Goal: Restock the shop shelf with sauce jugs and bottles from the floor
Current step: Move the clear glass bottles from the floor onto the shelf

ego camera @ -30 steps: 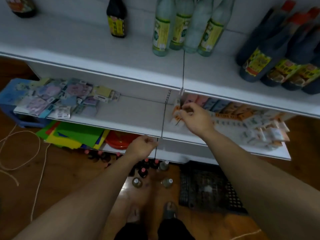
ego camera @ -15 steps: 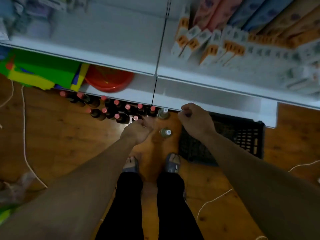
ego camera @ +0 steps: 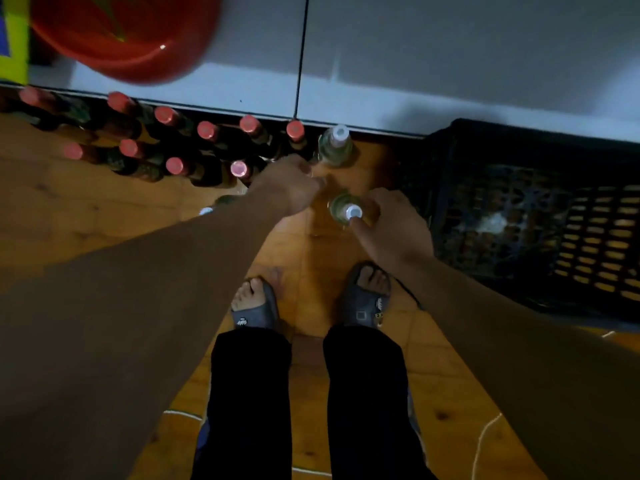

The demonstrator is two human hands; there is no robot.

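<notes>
- Right hand curls round a clear bottle on the floor, near the crate.
- Left hand: grip hidden, cannot tell.
- Second bottle stands under the shelf edge; red-capped bottles crowd the left.

Red-capped dark bottles crowd the wooden floor before the white shelf. Clear white-capped bottles, then a black plastic crate, follow rightward.
</notes>
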